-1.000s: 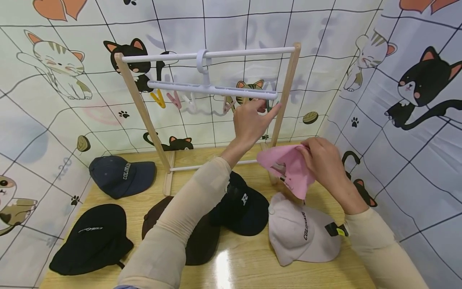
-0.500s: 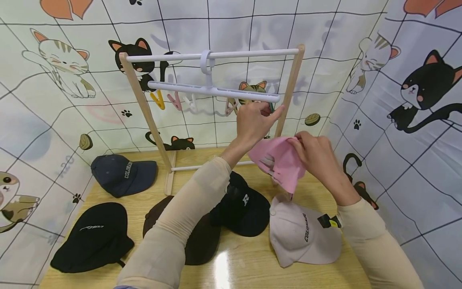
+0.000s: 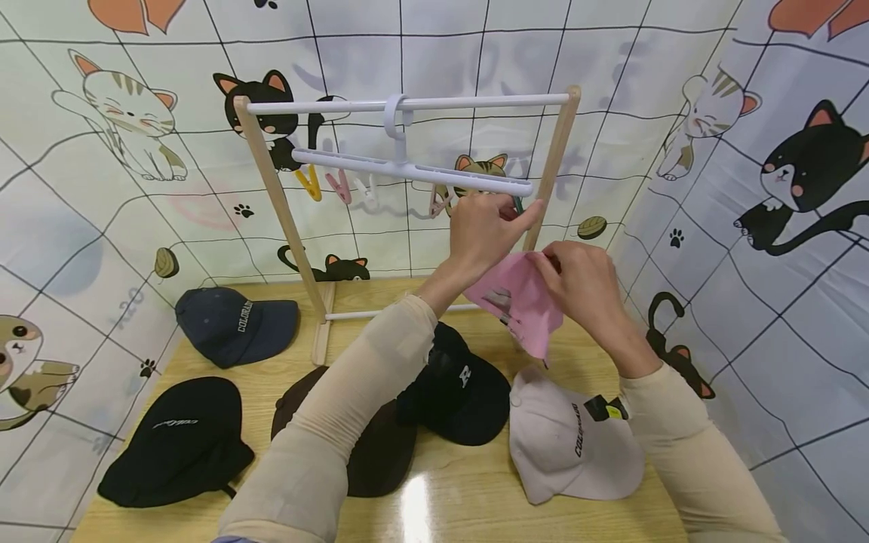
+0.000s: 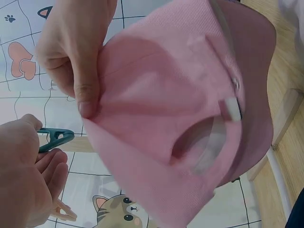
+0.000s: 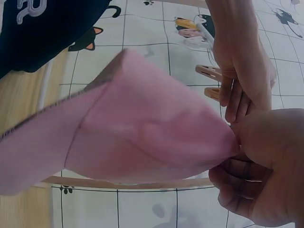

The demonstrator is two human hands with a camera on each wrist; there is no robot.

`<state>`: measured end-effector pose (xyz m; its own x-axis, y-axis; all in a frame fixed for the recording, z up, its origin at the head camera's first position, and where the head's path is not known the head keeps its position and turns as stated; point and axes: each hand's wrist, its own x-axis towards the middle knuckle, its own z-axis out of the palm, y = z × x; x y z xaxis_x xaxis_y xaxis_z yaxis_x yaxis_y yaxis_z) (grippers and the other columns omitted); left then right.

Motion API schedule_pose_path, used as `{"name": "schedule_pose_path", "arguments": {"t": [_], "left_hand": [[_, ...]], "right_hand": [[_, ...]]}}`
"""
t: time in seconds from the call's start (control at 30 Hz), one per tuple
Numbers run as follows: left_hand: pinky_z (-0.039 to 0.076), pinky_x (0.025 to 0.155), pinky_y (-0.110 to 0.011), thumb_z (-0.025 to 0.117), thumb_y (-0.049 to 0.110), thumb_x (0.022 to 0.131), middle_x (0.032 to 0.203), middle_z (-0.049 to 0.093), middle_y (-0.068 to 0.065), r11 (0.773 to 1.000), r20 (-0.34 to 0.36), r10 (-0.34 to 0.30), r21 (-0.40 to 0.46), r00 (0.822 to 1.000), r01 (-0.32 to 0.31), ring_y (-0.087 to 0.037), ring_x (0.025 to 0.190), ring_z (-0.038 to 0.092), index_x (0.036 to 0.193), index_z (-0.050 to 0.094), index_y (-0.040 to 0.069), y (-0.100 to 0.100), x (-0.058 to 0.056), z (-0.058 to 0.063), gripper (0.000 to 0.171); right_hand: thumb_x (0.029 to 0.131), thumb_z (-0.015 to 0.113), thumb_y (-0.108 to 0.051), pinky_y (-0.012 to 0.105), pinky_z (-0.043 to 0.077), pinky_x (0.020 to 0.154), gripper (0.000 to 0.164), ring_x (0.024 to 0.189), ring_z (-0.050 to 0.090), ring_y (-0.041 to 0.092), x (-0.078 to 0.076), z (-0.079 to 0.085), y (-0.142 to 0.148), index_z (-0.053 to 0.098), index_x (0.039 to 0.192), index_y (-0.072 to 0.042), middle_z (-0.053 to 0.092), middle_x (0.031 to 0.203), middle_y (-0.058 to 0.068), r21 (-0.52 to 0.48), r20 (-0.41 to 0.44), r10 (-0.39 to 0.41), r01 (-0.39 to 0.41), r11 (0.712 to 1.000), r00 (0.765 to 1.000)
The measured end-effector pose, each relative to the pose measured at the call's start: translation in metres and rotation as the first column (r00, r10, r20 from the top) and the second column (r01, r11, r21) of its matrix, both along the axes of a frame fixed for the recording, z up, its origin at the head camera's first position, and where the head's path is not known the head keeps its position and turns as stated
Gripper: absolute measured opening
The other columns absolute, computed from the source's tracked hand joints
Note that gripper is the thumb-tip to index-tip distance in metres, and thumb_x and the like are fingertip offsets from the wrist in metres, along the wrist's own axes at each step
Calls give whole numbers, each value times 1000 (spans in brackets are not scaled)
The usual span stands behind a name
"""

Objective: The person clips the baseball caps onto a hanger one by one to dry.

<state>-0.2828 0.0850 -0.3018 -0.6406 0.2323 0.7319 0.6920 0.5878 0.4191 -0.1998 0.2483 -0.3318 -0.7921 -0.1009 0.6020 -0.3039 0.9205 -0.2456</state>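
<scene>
Pink cap (image 3: 532,296) — nearer left hand (image 3: 482,228), creased

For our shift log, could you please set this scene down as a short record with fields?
left hand: pinches green clip below the right end of the hanger
right hand: grips pink cap
hanger: white, hooked over the top bar of the rack
other clips: yellow clip, pink clip, white clip, beige clip, below the hanger
caps on table: dark blue cap, left black cap, brown cap partly behind left sleeve, middle black cap, pale cap
</scene>
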Motion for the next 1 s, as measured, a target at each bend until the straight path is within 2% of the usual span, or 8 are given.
{"name": "schedule_pose_path", "arguments": {"t": [0.13, 0.33, 0.6, 0.83, 1.0], "left_hand": [[34, 56, -22, 71, 51, 94, 55, 62, 6, 1000, -25, 9, 1, 1000, -9, -10, 57, 51, 55, 62, 17, 0, 0, 0, 52], [24, 52, -19, 72, 50, 94, 48, 53, 7, 1000, -70, 5, 8, 998, -5, -8, 51, 42, 49, 55, 18, -1, 0, 0, 58], [20, 53, -18, 74, 44, 94, 47, 45, 5, 1000, -86, -22, 17, 996, 24, -8, 52, 34, 48, 52, 14, -3, -1, 0, 59], [22, 53, -19, 76, 39, 92, 48, 48, 5, 1000, -69, -19, 10, 997, 19, -9, 53, 36, 49, 55, 13, -3, 0, 1, 55], [23, 53, -20, 75, 40, 92, 48, 46, 6, 1000, -71, -6, -2, 997, 6, -9, 53, 35, 49, 55, 14, -4, 0, 1, 54]], "right_hand": [[100, 68, -27, 33, 38, 53, 33, 54, 53, 22, -3, 1, -5, 72, 76, -5, 62, 61, 8, -3, 33, -2, 2, 1000, 999], [101, 66, -27, 32, 34, 51, 39, 51, 48, 22, -9, -2, -8, 64, 68, -6, 56, 57, 7, -8, 75, -3, 4, 1000, 997], [99, 67, -26, 33, 34, 51, 38, 49, 50, 24, -17, -5, -8, 67, 68, -3, 60, 55, 9, -23, 42, -4, 5, 1000, 999], [96, 68, -30, 33, 39, 54, 36, 55, 58, 26, -20, -1, -13, 74, 74, -3, 67, 60, 10, -156, 94, -30, 44, 987, 995], [98, 66, -36, 31, 42, 50, 37, 53, 63, 20, -20, 4, -18, 80, 81, -6, 72, 63, 10, -284, 229, -9, 76, 956, 973]]}}
